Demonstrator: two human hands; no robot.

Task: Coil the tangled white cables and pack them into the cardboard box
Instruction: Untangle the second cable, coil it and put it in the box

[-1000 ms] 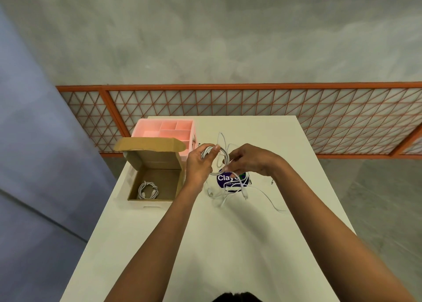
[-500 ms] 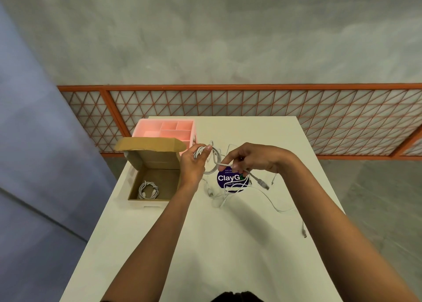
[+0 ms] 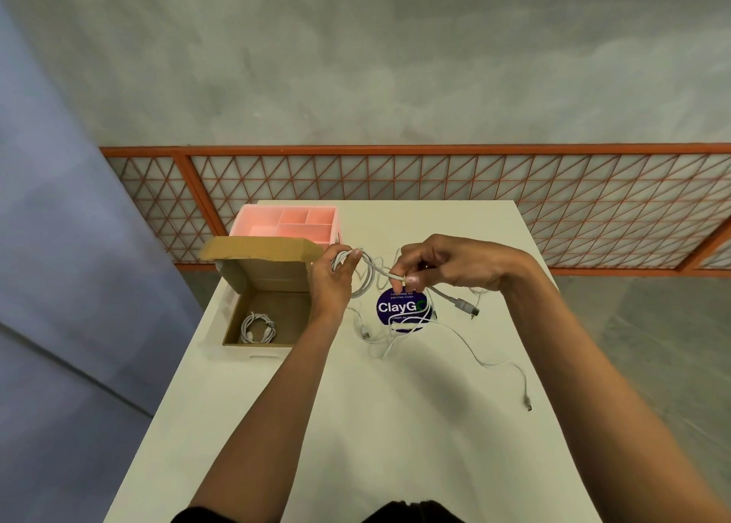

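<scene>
Both forearms are extended over the worktop [image 3: 356,443]. Loose white cables [image 3: 395,325] lie tangled below the hands. A cable coil [image 3: 371,279] is gripped in the curled left hand [image 3: 330,281]. Its tail is pinched by the right hand [image 3: 455,265] (plug end dangling). One coiled cable [image 3: 257,328] lies inside the cardboard box [image 3: 269,275].

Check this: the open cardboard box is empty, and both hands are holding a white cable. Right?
Not empty: the head view shows one coiled cable lying in the open cardboard box. The left hand and right hand do both hold a white cable.
</scene>
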